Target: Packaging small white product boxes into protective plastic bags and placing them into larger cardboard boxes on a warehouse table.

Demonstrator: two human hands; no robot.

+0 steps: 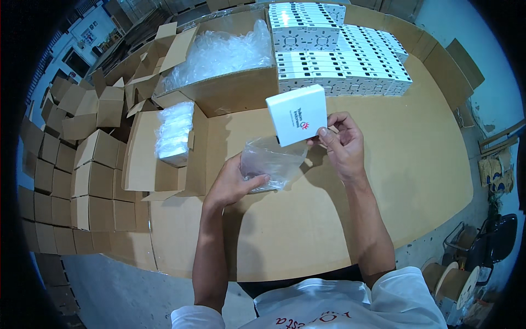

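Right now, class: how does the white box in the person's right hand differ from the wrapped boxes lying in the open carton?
The held white box is bare and lifted on edge; the wrapped boxes are in clear plastic, lying stacked. The held one is single; those are several. Both look white.

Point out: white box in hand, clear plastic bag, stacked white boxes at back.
white box [296, 114], head view, middle of its top face
clear plastic bag [272, 160], head view, bag's middle
stacked white boxes [350, 55], head view, top of stack

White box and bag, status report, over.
Right hand holds white box above table. Left hand grips clear plastic bag, box's lower edge at bag's mouth. Nothing in the way; stacked white boxes sit farther back.
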